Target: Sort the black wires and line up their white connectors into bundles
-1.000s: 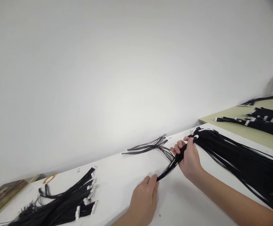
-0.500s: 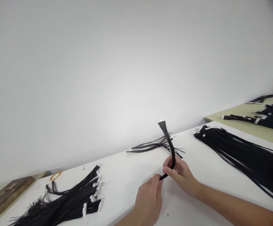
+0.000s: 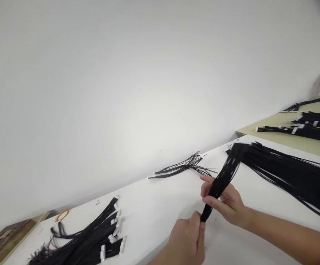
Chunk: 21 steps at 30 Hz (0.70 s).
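A bundle of thin black cables [image 3: 223, 178] slants up and to the right above the white table, its far end fanned flat and blurred. My left hand [image 3: 189, 235] grips the lower end between thumb and fingers. Higher up, my right hand [image 3: 223, 200] holds the same bundle, thumb across its near side. The bundle's far end overlaps a large pile of black cables [image 3: 292, 176] on the right of the table. Behind my hands, a few loose black cables [image 3: 176, 169] with splayed ends lie near the wall.
At the left lies another black cable pile [image 3: 85, 239] with white connectors, beside an orange ring [image 3: 63, 215]. A brown patterned board [image 3: 8, 237] is at the far left. More black cables [image 3: 314, 127] rest on a pale yellow table [image 3: 265, 127] at the right. A white wall stands behind.
The bundle has swung from nearly upright to a rightward slant and now looks wider and flatter. Both hands have moved right and slightly down, still holding it.
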Motion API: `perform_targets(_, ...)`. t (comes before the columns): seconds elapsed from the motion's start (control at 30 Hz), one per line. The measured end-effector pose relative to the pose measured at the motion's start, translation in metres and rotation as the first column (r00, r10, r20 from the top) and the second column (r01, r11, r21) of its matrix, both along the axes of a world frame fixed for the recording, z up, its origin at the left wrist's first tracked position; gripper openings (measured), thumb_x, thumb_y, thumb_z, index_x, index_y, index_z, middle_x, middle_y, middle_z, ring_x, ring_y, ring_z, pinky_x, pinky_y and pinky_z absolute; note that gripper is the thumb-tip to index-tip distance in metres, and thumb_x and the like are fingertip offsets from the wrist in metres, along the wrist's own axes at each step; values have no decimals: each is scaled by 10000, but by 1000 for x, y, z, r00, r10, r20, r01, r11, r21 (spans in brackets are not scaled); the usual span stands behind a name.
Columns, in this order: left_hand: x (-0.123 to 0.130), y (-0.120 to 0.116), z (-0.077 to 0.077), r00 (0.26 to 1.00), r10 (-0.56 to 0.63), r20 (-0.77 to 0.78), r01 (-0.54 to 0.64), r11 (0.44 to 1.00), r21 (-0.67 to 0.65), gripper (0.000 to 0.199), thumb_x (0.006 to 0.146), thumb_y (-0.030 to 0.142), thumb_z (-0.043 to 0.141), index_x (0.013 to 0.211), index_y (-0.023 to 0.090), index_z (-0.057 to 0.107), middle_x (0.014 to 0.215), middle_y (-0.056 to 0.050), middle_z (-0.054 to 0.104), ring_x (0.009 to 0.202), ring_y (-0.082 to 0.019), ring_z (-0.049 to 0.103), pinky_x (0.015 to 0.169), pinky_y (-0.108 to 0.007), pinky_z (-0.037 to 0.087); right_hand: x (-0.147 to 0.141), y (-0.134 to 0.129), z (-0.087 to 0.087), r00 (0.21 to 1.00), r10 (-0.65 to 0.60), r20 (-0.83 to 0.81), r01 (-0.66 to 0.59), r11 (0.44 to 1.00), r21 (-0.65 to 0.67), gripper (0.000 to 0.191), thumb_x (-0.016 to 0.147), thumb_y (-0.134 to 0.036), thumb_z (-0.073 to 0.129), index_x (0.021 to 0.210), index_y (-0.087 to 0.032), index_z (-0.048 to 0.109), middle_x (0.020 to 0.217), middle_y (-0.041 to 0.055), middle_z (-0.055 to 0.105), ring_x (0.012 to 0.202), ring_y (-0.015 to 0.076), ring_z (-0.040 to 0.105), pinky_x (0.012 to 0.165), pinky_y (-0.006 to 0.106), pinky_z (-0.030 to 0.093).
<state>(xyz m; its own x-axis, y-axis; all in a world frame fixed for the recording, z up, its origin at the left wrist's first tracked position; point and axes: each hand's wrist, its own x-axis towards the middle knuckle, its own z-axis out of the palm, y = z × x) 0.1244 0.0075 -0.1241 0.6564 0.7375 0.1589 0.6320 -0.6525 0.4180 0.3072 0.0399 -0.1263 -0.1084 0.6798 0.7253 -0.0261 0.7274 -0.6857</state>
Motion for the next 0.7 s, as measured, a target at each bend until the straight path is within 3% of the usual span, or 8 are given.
perform_targets(0.1, 3, -2, 2, 991, 49, 121, -31, 990, -139, 263, 939, 333, 170, 822, 209, 369, 514, 40, 352, 425, -121, 325, 467, -263, 226, -1, 3, -3, 995, -96, 23, 96, 995, 0, 458, 808, -126, 554, 1229, -306, 531, 772, 10, 636, 656, 164, 581, 646, 333, 512)
perform_targets(0.27, 12, -4, 4, 952, 236, 194, -193, 957, -217, 373, 944, 374, 149, 855, 189, 460, 588, 4, 466, 503, -125, 408, 519, -259, 319, -8, 7, -9, 999, -25, -33, 24, 999, -33, 366, 875, -165, 474, 1197, -327, 535, 852, 10, 659, 771, 176, 634, 734, 374, 530)
perform_targets(0.37, 14, -6, 1, 923, 296, 246, -268, 953, -141, 370, 940, 349, 209, 1066, 170, 507, 894, -85, 603, 809, -184, 556, 721, -319, 431, -12, 4, -4, 992, -39, -116, 22, 990, -142, 254, 872, -273, 508, 1109, -274, 599, 852, 28, 659, 719, 186, 649, 699, 380, 548)
perform_targets(0.43, 13, -8, -3, 919, 284, 274, -295, 956, -4, 416, 930, 317, 269, 1295, 158, 393, 1232, -141, 508, 1138, -233, 463, 930, -395, 385, -9, 3, 6, 976, -134, -174, 90, 966, -242, 255, 843, -354, 554, 1060, -241, 626, 849, 40, 663, 650, 186, 653, 669, 377, 559)
perform_targets(0.5, 10, -9, -8, 939, 233, 254, -272, 954, 130, 525, 915, 292, 325, 1414, 159, 231, 1423, -140, 321, 1309, -254, 279, 1041, -439, 295, 3, 4, 20, 935, -300, -189, 217, 906, -364, 248, 796, -402, 607, 920, -196, 667, 943, 72, 660, 582, 173, 643, 621, 367, 568)
perform_targets(0.6, 6, -10, -13, 971, 140, 193, -180, 961, 211, 600, 897, 274, 368, 1447, 180, 149, 1479, -104, 233, 1353, -252, 194, 1082, -439, 263, 37, 14, 46, 910, -376, -176, 265, 853, -450, 301, 727, -434, 670, 837, -154, 685, 1036, 113, 641, 546, 158, 614, 518, 357, 565)
perform_targets(0.7, 3, -9, -15, 977, 117, 179, -151, 970, 192, 600, 896, 271, 366, 1448, 187, 146, 1482, -85, 232, 1353, -235, 205, 1090, -412, 278, 84, 25, 73, 929, -333, -162, 205, 827, -524, 452, 680, -368, 719, 1074, -158, 647, 818, 88, 676, 479, 119, 552, 392, 265, 499)
